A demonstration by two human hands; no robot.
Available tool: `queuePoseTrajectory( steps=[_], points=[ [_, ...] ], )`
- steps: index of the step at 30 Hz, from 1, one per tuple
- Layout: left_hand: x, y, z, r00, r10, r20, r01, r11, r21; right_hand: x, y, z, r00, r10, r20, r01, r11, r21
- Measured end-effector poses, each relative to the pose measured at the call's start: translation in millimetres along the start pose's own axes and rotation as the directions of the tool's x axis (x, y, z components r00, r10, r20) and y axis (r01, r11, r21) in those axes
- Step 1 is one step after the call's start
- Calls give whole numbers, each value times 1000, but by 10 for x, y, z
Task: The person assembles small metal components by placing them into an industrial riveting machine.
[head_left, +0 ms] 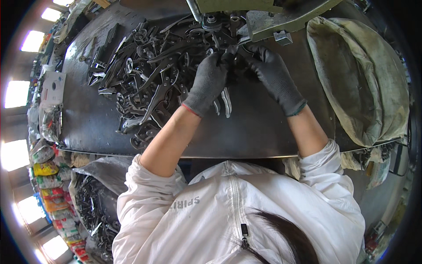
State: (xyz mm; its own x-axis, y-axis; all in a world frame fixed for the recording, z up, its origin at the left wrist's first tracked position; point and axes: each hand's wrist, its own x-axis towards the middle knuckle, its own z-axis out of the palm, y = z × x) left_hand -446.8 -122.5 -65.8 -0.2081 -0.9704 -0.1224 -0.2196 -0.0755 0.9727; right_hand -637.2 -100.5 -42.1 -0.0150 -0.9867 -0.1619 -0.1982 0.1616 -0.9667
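Although curved metal handles (227,104) jut beside the curled, knit-gloved left hand (207,79), shadow hides what it and the half-curled right hand (274,77) grip.

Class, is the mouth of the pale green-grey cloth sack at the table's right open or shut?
Open: the pale green-grey cloth sack gapes wide, with its darker inside showing within the rim.

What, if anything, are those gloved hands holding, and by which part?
The left hand seems to hold a plier-like metal tool near its upper end, its two prongs free below. Whether the right hand grips anything cannot be told.
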Motion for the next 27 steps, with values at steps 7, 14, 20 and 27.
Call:
queuePoseTrajectory(
  steps=[7,14,20,27],
  points=[
    [-25,126,26,995,-95,43,94,995,12,27,139,-15,1000,-25,7,24,997,76],
    [289,-442,-104,983,125,135,-158,950,269,50,221,-46,992,-20,127,7,995,101],
    [197,-305,-37,984,9,176,-3,999,-36,72,250,-26,1000,9,-7,-9,997,-79],
    [-13,-91,-54,987,6,161,23,984,-174,-33,215,31,998,-46,-35,45,998,-36]
  ],
)
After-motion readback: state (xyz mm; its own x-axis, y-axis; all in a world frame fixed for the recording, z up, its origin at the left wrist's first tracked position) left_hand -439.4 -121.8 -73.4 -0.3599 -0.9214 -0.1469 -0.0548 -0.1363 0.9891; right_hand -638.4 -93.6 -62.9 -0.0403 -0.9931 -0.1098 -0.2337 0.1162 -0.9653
